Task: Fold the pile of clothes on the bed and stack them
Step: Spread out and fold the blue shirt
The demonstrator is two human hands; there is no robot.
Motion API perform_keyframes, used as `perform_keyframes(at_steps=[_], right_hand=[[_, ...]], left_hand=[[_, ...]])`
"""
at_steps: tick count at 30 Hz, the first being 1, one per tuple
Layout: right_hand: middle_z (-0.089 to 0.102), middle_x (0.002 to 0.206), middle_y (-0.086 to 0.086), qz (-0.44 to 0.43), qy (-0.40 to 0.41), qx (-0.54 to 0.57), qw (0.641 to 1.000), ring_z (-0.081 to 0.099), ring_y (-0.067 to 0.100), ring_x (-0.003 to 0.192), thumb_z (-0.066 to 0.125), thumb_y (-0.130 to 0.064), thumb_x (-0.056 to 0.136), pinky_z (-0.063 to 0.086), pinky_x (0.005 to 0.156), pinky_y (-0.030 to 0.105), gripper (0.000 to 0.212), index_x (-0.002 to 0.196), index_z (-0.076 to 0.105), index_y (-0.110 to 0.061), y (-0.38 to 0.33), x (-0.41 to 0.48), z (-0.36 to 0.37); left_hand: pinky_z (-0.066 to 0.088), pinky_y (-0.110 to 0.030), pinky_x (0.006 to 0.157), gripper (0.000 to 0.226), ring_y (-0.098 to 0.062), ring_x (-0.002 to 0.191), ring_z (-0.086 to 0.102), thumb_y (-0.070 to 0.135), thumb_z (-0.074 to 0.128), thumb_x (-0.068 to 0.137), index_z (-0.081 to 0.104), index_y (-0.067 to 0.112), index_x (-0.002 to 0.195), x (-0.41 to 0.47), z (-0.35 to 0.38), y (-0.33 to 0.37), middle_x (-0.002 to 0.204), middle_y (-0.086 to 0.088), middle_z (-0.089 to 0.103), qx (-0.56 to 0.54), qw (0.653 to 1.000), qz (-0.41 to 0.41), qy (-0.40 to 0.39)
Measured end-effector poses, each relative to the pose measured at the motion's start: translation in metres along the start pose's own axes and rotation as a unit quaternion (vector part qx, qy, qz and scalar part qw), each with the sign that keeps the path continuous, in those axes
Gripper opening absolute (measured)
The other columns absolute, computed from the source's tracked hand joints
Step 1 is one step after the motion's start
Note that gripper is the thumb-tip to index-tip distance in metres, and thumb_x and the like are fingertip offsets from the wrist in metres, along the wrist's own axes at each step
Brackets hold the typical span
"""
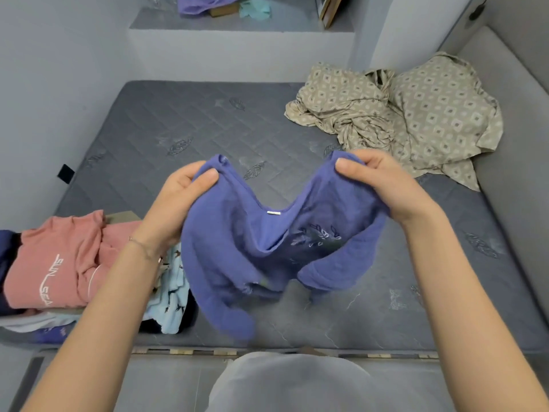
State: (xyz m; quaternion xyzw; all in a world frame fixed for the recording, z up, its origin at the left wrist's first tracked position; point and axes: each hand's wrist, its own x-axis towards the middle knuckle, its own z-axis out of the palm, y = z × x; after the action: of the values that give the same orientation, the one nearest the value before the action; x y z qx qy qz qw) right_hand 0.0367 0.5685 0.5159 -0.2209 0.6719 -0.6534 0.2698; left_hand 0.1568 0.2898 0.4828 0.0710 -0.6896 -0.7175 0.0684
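Hands both up over the bed [184, 120], each pinching one shoulder of a purple top [267, 257]. Left hand [175, 203]: thumb pressed on top of the fabric edge, fingers curled beneath. Right hand [386, 185]: same hold, thumb on top, fingers wrapped under the cloth.

Purple top: soft, finely textured knit; neckline sags in a deep U between the hands, with a small white tag at its low point. Pale leaf embroidery on the chest. Sleeves and hem hang limp, and the lower edge is blurred.

Bed surface: grey quilted mattress, diamond stitching with leaf motifs.

Clothes pile at left edge of bed: pink shirt [59, 263] with white lettering, crumpled, on top; light blue printed garment [175, 301] beside it.

Far right corner: beige diamond-patterned cloth [416, 114], rumpled.
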Motion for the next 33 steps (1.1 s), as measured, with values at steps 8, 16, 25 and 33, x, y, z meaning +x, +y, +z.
perform_keyframes(at_steps=[8, 16, 25, 33], right_hand=[[0.030, 0.064, 0.001, 0.094, 0.068, -0.252, 0.961, 0.027, 0.008, 0.061, 0.070, -0.030, 0.090, 0.022, 0.054, 0.027, 0.043, 0.062, 0.042, -0.012, 0.120, 0.094, -0.021], [0.052, 0.065, 0.003, 0.193, 0.179, -0.378, 0.887, 0.045, 0.025, 0.068, 0.063, -0.036, 0.092, 0.032, 0.058, 0.034, 0.036, 0.067, 0.053, -0.012, 0.272, 0.171, -0.033], [0.064, 0.120, 0.007, 0.230, 0.195, -0.457, 0.837, 0.053, 0.032, 0.118, 0.066, -0.036, 0.090, 0.041, 0.096, 0.041, 0.035, 0.121, 0.065, -0.021, 0.420, 0.255, -0.065], [0.051, 0.136, 0.004, 0.261, 0.199, -0.454, 0.828, 0.041, 0.030, 0.127, 0.068, -0.039, 0.088, 0.033, 0.102, 0.040, 0.056, 0.138, 0.052, -0.022, 0.486, 0.224, -0.066]], left_hand=[[0.030, -0.025, 0.059, 0.036, -0.011, 0.066, 0.035, 0.032, 0.057, 0.090, 0.055, 0.002, 0.070, 0.109, -0.027, -0.136, 0.066, 0.001, 0.043, 0.292, 0.952, -0.059, 0.064], [0.029, -0.027, 0.055, 0.031, -0.018, 0.063, 0.034, 0.020, 0.060, 0.094, 0.054, 0.006, 0.067, 0.183, -0.046, -0.284, 0.062, -0.004, 0.046, 0.335, 0.920, -0.176, 0.103], [0.042, -0.034, 0.101, 0.030, -0.029, 0.113, 0.059, 0.021, 0.066, 0.092, 0.067, 0.007, 0.118, 0.254, -0.070, -0.444, 0.121, -0.013, 0.065, 0.359, 0.907, -0.162, 0.148], [0.025, -0.055, 0.115, 0.043, -0.027, 0.140, 0.039, 0.033, 0.060, 0.095, 0.056, 0.021, 0.136, 0.234, -0.033, -0.502, 0.146, -0.007, 0.049, 0.462, 0.884, -0.066, 0.014]])
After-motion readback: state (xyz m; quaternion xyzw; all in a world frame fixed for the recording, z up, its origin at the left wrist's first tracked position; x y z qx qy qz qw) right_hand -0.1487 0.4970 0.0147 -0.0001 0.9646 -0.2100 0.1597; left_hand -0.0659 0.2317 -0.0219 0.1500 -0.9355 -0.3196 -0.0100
